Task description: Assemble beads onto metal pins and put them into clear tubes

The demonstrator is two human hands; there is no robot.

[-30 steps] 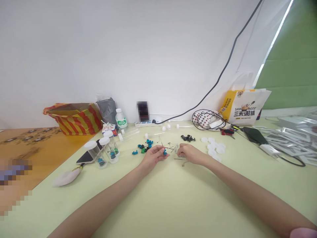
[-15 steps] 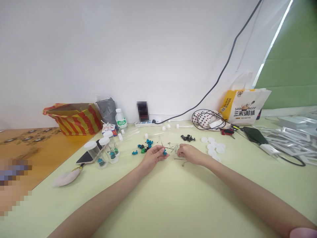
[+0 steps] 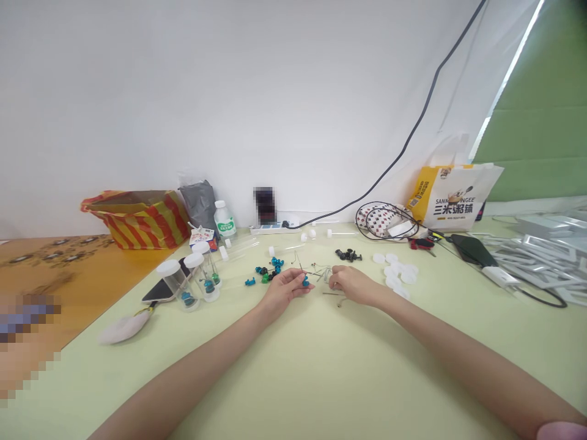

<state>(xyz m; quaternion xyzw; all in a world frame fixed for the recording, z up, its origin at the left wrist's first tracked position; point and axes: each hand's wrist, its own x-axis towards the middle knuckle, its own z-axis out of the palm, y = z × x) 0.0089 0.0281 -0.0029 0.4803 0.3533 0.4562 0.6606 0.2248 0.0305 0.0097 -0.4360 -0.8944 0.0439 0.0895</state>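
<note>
Between thumb and fingers, my left hand (image 3: 285,291) pinches a small blue plastic piece (image 3: 306,281) with a thin metal wire rising from it. Just to the right, my right hand (image 3: 351,283) is closed with its fingertips down at a loose group of thin bent metal wires (image 3: 326,274); whether it grips one is hidden. Behind my left hand lie blue pieces (image 3: 277,263) mixed with black ones and a green piece (image 3: 265,278). Black pieces (image 3: 348,255) sit in a heap beyond my right hand, and round white caps (image 3: 400,271) are spread beside it.
White-capped clear tubes (image 3: 175,286) with coloured pieces inside stand at left, near a phone (image 3: 160,291). Further clear tubes (image 3: 287,249) lie at the back. A striped bag (image 3: 137,223), a bottle (image 3: 224,220) and a paper bag (image 3: 458,195) line the wall. White frames (image 3: 545,256) pile up at right.
</note>
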